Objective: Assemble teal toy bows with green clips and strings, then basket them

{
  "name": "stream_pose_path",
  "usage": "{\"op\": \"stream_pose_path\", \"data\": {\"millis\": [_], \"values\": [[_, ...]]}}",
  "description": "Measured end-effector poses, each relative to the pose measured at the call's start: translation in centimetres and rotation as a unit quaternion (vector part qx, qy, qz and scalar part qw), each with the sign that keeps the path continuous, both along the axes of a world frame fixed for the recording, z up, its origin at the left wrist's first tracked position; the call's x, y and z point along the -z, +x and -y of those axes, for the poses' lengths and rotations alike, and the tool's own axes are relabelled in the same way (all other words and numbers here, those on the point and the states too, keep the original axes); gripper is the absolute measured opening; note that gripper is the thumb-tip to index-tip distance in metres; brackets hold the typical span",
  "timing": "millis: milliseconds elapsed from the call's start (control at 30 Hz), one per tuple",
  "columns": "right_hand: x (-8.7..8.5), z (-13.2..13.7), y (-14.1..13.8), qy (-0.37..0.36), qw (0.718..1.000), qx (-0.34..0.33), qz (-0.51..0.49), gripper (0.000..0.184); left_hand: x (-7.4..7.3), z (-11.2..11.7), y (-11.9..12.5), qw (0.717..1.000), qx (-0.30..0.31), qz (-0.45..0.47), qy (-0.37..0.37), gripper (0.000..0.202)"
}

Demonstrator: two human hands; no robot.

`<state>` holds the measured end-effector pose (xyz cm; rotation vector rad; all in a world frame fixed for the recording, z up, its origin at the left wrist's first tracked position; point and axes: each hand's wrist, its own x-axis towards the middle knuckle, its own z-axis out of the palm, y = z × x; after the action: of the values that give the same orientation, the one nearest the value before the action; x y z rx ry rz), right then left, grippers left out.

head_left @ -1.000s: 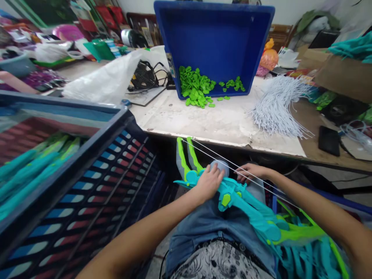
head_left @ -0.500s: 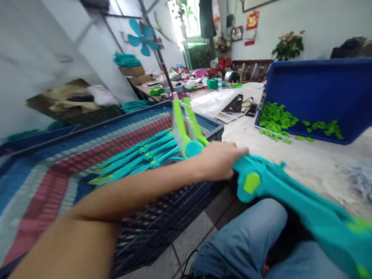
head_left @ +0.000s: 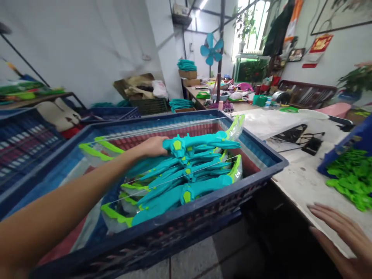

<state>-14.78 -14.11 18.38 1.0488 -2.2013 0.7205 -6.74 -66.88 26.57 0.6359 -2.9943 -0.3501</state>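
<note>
My left hand [head_left: 152, 146] reaches into a dark blue crate [head_left: 203, 211] and grips a teal toy bow [head_left: 200, 141] with lime-green limb tips and a white string. That bow lies on top of a pile of several matching teal bows [head_left: 174, 182] inside the crate. My right hand [head_left: 344, 236] hovers flat, fingers apart and holding nothing, over the near edge of the white table [head_left: 302, 180] at lower right.
A blue bin [head_left: 344, 149] with small green plastic pieces [head_left: 353, 176] sits at the right edge. A white plastic sheet [head_left: 270, 122] and black cables [head_left: 302, 141] lie on the table. Another blue crate [head_left: 26, 135] stands at left. Cluttered tables and a teal fan [head_left: 211, 49] are behind.
My left hand carried the teal bow from my lap leftward into the crate and laid it on the pile. My right hand let go and now hovers over the table edge. The view turned left.
</note>
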Motion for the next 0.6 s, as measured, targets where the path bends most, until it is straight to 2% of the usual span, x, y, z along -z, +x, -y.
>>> {"op": "stream_pose_path", "data": {"millis": [67,133,233,400,600], "values": [[-0.8,5.1,-1.8,0.04,0.996,-0.081,-0.022,0.041,1.4,1.1,0.4,0.999,-0.002,0.041,0.022,0.047],[-0.8,9.4,-3.2,0.071,0.988,-0.132,-0.034,0.046,2.6,1.8,0.6,0.996,0.001,0.078,0.042,0.053],[0.4,13.2,-4.5,0.11,0.979,-0.168,-0.043,0.046,4.5,2.6,0.8,0.992,-0.004,0.105,0.072,0.059],[2.3,14.5,-4.8,0.094,0.983,-0.139,-0.074,0.032,6.8,3.3,1.0,0.983,-0.003,0.117,0.141,0.058],[2.2,14.5,-4.4,0.088,0.985,-0.135,-0.068,0.029,7.8,1.5,1.5,0.951,0.019,0.149,0.27,0.049]]}}
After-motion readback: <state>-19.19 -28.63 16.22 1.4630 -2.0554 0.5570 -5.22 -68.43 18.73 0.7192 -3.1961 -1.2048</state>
